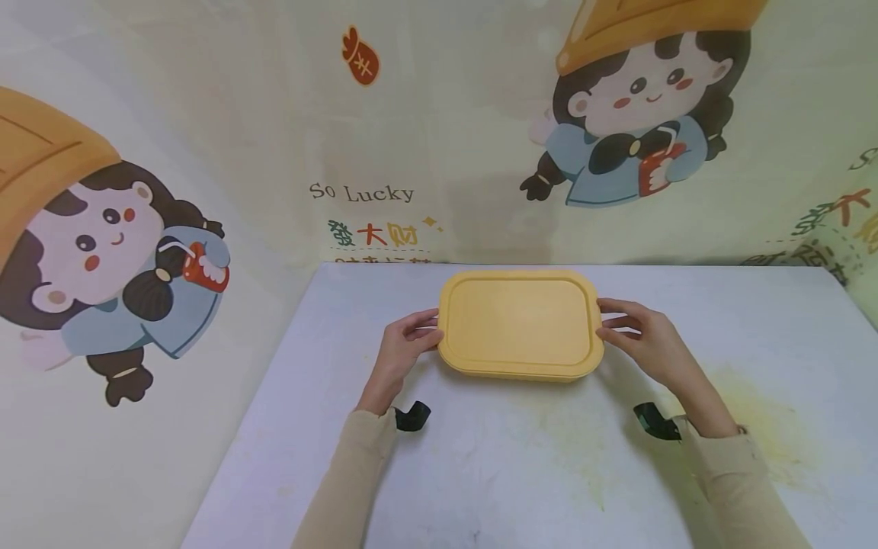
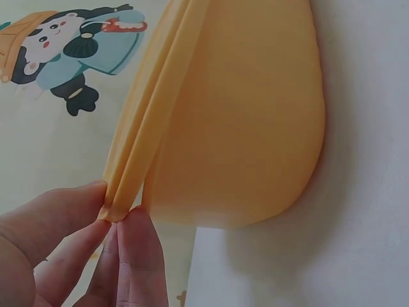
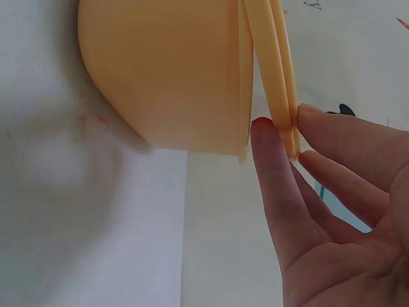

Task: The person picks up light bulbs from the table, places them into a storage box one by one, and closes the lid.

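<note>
A yellow rounded-rectangle lid [image 1: 521,320] lies over a deep yellow container [image 2: 249,115] standing on the white table. My left hand [image 1: 403,347] is at the lid's left end; in the left wrist view its thumb and fingers pinch the lid's edge. At the opposite end, my right hand [image 1: 645,335] pinches the lid between thumb and fingers. From the right wrist view, a narrow wedge-shaped gap shows between the lid [image 3: 271,64] and the container's rim [image 3: 244,96], with a fingertip beside it. The inside of the container is hidden.
The white table [image 1: 494,473] has faint yellow stains at the right and front. Behind it hangs a cream backdrop [image 1: 466,152] printed with cartoon figures and lettering. Small black devices [image 1: 413,417] show at both wrists, beside beige sleeves.
</note>
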The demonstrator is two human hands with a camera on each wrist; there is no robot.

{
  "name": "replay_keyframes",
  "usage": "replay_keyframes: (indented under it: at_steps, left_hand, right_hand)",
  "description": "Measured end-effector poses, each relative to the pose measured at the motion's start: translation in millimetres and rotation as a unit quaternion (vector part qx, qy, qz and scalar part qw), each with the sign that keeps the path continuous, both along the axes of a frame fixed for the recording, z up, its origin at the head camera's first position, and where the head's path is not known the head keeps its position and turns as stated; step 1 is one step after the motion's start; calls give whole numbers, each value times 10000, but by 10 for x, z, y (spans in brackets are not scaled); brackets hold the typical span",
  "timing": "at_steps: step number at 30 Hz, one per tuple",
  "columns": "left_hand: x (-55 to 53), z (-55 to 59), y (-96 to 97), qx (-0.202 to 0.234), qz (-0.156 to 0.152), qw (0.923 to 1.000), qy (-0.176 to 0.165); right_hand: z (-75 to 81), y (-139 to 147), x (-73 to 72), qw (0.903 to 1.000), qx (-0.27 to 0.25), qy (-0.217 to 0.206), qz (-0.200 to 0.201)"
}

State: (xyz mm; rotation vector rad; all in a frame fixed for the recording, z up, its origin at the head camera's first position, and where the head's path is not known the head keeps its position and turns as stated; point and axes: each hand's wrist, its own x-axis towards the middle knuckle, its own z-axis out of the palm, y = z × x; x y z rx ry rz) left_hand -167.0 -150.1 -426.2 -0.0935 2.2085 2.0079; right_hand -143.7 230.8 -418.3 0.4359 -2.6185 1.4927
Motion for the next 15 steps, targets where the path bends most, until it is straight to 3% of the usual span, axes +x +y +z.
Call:
replay_keyframes:
  at_steps: [15]
  left_hand:
    - [-47,-110,22,-170,142,9995,213]
  right_hand:
    - [-105,2,-8,9997,-229,-39,86]
